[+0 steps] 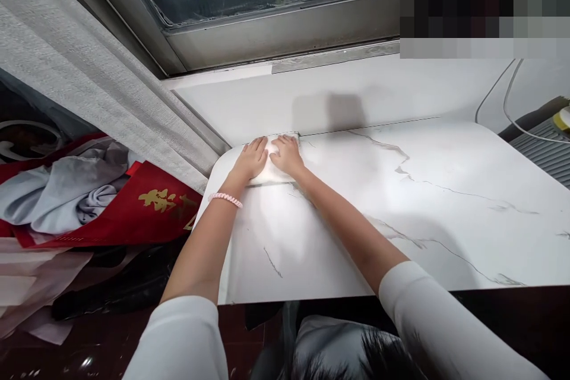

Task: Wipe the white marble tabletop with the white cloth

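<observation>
Resting palm down, the left hand [252,159] and the right hand [287,157] lay side by side on a flat, white, roughly rectangular folded cloth [269,174], close but apart from each other. Both were unclenched: the left fingers lay extended and fairly close together, while the right thumb stood out towards the left hand; neither seemed clamped on anything, though the palms' undersides were hidden. A pink coiled band [225,199] circled the left wrist. Beneath lay the white, grey-veined, marble-look tabletop [329,190], with the cloth at its far left corner, against the upright white panel [249,104] behind. Work with the cloth looked to be in progress: it was laid down and held under both hands, but its near edge and far right corner seemed not quite flat, and they had not let go of it. How much of the work was finished could not be told. Farther out, a pale grey textured curtain [111,71] hung at the left, a red bag with gold lettering [169,214] sat below it, and a grey metal window frame [285,29] ran above the panel.
</observation>
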Action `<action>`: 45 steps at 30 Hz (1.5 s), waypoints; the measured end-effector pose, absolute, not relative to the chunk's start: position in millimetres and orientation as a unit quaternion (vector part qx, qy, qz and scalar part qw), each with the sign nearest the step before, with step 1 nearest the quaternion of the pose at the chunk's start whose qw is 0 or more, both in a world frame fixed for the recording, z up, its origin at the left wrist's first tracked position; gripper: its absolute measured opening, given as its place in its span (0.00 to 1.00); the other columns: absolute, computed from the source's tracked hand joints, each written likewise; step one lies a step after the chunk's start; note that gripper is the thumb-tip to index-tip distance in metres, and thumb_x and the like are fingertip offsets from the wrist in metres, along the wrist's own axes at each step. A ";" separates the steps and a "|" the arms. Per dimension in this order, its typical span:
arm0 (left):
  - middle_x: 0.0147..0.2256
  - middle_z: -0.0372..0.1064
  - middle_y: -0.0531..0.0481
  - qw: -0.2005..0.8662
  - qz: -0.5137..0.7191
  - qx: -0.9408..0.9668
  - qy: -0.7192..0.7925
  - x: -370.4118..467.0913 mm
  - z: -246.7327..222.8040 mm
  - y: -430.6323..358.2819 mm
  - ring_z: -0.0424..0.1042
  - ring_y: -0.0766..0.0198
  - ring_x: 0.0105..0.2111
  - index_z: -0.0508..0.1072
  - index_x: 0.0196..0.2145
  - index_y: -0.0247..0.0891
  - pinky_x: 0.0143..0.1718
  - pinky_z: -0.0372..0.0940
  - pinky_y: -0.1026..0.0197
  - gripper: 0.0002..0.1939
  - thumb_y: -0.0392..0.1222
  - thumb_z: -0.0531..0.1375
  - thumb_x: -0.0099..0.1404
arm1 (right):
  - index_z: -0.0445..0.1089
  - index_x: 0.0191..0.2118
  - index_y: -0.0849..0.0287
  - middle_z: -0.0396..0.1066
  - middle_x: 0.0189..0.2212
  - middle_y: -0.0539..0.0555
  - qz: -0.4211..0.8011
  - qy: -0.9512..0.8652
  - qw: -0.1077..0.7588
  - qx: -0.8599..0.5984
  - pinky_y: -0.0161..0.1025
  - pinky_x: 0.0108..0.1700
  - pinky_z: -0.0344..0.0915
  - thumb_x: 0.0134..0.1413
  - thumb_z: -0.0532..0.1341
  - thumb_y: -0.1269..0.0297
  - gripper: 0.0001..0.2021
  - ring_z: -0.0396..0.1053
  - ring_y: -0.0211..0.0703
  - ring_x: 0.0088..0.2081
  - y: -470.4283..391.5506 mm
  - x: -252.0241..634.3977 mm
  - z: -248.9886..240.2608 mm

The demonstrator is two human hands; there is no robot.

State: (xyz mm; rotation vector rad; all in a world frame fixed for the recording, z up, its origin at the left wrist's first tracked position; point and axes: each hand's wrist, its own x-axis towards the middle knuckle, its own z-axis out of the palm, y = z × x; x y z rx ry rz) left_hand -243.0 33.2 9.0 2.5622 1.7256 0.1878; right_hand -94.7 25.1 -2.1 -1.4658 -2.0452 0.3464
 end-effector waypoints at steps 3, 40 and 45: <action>0.67 0.48 0.37 0.016 0.051 0.825 0.563 -268.1 8.9 26.6 0.47 0.54 0.67 0.50 0.66 0.28 0.65 0.45 0.46 0.28 0.41 0.38 0.72 | 0.65 0.58 0.67 0.58 0.63 0.67 0.124 -0.789 0.256 -0.545 0.55 0.65 0.39 0.60 0.53 0.63 0.23 0.49 0.56 0.66 12.7 -120.2 0.5; 0.66 0.51 0.37 0.031 0.072 0.786 0.613 -219.4 12.6 -49.1 0.49 0.53 0.66 0.54 0.65 0.31 0.65 0.44 0.42 0.26 0.40 0.41 0.72 | 0.55 0.66 0.66 0.49 0.67 0.69 0.086 -0.825 0.168 -0.532 0.62 0.66 0.36 0.64 0.46 0.64 0.27 0.44 0.56 0.68 -55.7 -87.0 7.2; 0.66 0.51 0.37 0.028 0.093 0.787 0.610 -170.2 14.9 3.1 0.49 0.54 0.66 0.54 0.65 0.29 0.65 0.44 0.43 0.26 0.38 0.42 0.72 | 0.56 0.65 0.63 0.51 0.67 0.65 0.068 -0.811 0.174 -0.555 0.59 0.66 0.38 0.63 0.45 0.67 0.26 0.46 0.53 0.67 -2.4 -44.8 5.2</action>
